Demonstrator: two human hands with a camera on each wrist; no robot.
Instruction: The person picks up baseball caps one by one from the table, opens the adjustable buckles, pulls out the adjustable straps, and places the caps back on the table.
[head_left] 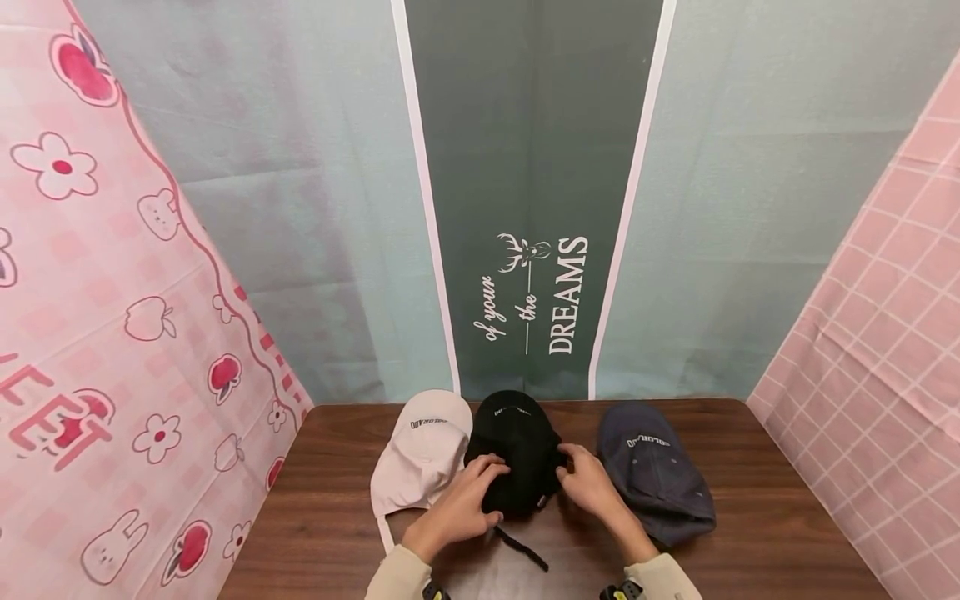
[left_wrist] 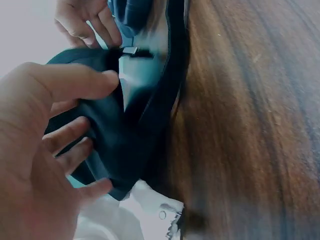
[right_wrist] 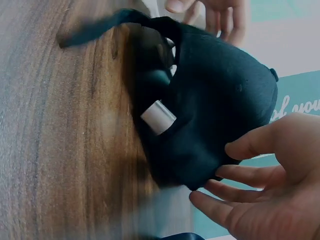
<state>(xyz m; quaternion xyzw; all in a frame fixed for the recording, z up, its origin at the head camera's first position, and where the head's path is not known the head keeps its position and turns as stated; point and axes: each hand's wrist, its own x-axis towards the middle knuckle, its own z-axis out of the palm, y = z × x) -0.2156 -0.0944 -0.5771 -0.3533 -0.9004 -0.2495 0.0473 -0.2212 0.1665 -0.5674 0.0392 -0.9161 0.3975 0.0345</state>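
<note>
A black baseball cap [head_left: 516, 458] with small light lettering sits on the table between my hands, its brim end towards the back wall. My left hand [head_left: 465, 504] holds the cap's left side, fingers on the crown and thumb near the back opening. My right hand [head_left: 588, 482] grips the right side with thumb and fingertips. The cap's loose strap [head_left: 522, 550] trails towards me; a metal buckle [left_wrist: 130, 50] shows beside the opening. A pale tag [right_wrist: 159, 118] shows on the cap in the right wrist view.
Left of the black cap lies a white cap [head_left: 423, 454], its strap hanging forward. A navy cap [head_left: 656, 471] lies to the right, past my right hand. They sit on a brown wooden table [head_left: 765, 500]. Printed cloth [head_left: 322, 208] hangs behind, with pink cloth at both sides.
</note>
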